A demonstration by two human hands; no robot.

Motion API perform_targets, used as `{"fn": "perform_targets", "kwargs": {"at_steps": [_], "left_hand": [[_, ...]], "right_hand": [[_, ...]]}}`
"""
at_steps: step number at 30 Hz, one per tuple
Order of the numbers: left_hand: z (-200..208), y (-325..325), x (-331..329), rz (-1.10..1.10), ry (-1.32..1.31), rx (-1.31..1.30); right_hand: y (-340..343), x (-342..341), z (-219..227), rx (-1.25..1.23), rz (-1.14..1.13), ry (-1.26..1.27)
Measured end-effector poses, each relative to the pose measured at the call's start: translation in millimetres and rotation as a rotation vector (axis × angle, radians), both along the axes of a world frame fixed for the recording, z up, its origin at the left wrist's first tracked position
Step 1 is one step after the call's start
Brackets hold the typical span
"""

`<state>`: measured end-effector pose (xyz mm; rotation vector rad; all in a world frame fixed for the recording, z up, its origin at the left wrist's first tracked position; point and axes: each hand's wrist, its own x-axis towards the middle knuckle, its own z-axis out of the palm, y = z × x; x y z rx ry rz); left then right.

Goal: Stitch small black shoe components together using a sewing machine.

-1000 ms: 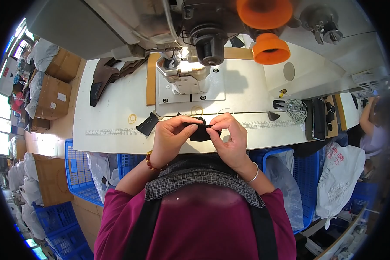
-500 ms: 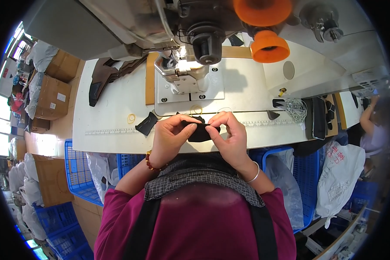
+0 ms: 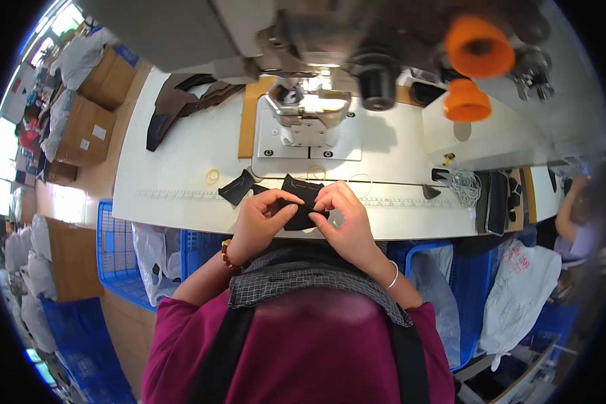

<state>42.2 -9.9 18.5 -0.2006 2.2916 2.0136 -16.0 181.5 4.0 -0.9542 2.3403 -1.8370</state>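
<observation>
Since the earlier frame the whole view had shifted, the sewing machine sitting further right, and the fingers had moved lower over the small black fabric piece (image 3: pixel 296 219), with more black cloth now exposed beyond them. We found the piece just above the near edge of the white tabletop (image 3: pixel 411 223), between both hands. The left hand (image 3: pixel 266 214) pinched its left side between thumb and forefinger; the right hand (image 3: pixel 340 215) pinched the other side likewise. We judged that this paired grip kept the limp cloth controlled.

Beyond the fingertips lay a pointed black cloth section (image 3: pixel 299 187); we could not tell whether it belonged to the held piece. A second angular black fabric piece (image 3: pixel 237 188) lay left of it, presumably within easy reach, near a thin yellow ring (image 3: pixel 213 176). Further out stood the grey metal sewing machine (image 3: pixel 306 121), its top cut off by the frame, and dark brown stacked panels (image 3: pixel 182 101).

The held piece's underside and the curled fingers' tips were hidden; the orange cups (image 3: pixel 478 47) were blurred.
</observation>
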Motion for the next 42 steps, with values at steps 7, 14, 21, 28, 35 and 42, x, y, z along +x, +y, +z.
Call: {"fn": "perform_targets", "kwargs": {"at_steps": [7,14,21,28,35,42], "left_hand": [[-21.3,-11.9,29.4,0.103,0.071,0.16],[-19.1,-37.1,51.1,0.025,-0.127,0.348],[-32.0,-49.5,55.3,0.026,-0.157,0.516],[-32.3,-57.1,57.0,-0.041,-0.146,0.414],[-31.3,-75.3,65.0,0.158,0.082,0.277],[-36.7,-101.5,63.0,0.357,0.108,0.211]], "right_hand": [[-23.3,9.2,-0.3,0.166,0.087,0.299],[-32.2,18.1,-5.2,0.175,0.143,0.38],[-29.5,26.0,-4.4,0.107,0.156,0.088],[-49.6,20.6,14.9,0.049,0.185,0.117],[-52.9,-10.6,19.7,0.088,0.445,-0.2],[-67.1,-30.1,20.7,0.143,0.436,-0.173]]}}
